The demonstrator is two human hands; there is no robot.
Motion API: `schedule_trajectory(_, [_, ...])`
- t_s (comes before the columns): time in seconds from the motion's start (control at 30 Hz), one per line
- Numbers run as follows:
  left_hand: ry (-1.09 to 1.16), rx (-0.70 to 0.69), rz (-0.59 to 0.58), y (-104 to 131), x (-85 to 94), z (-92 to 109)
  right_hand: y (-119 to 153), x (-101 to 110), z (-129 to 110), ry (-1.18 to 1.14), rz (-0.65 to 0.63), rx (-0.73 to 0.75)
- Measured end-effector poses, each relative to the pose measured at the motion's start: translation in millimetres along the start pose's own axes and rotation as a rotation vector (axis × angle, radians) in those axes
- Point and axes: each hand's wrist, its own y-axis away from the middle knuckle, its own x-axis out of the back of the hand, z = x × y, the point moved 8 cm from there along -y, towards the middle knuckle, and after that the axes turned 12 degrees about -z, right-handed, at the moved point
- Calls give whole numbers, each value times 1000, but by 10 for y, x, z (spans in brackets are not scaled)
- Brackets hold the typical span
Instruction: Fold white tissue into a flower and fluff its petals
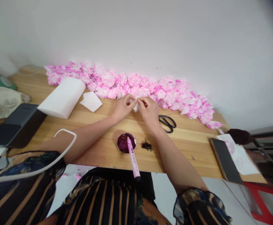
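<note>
My left hand [124, 107] and my right hand [148, 109] meet near the middle of the table, each pinching a small piece of white tissue paper [135, 107] between thumb and fingertips. Most of that piece is hidden by the fingers. Just behind them runs a long row of pink-and-white crumpled paper flowers [136, 82]. Black-handled scissors [167, 123] lie right of my right wrist. Nearer to me, a pink marker [133, 161] leans with its tip on a small dish of dark purple liquid [123, 143]. Beside the dish is a little heap of dark thin ties [147, 144].
At the left are a stack of white tissue [62, 97], a loose white sheet [91, 101] and a dark box-shaped device [15, 125] with a white cable [66, 150]. To the right lie a phone [225, 161] and a pink-stained paper [239, 156]. A wall stands behind.
</note>
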Motion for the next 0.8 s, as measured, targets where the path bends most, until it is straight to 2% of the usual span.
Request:
schedule_trajectory(0.1, [92,19,-18,-30,-6,-55,9,-23,-50,71,-22,42])
schedule_trajectory(0.2, [221,95,-12,-46,-17,-79,15,-21,-59,82,-29,25])
schedule_trajectory(0.33, [333,183,54,-42,8,-60,9,8,37,-4,10,-68])
schedule_trajectory(0.43, [362,201,84,-40,27,-69,-15,-5,147,-130,-7,-152])
schedule_trajectory(0.53, [309,155,82,-40,38,-65,-38,-24,185,-217,-56,-188])
schedule_trajectory(0.63, [195,43,57,-25,27,8,-42,3,146,-244,-49,-162])
schedule_trajectory(0.7, [112,-20,37,-6,9,60,-36,22,106,-181,-33,-134])
schedule_trajectory(0.8, [28,-30,22,10,-5,51,-27,17,33,-15,-19,-59])
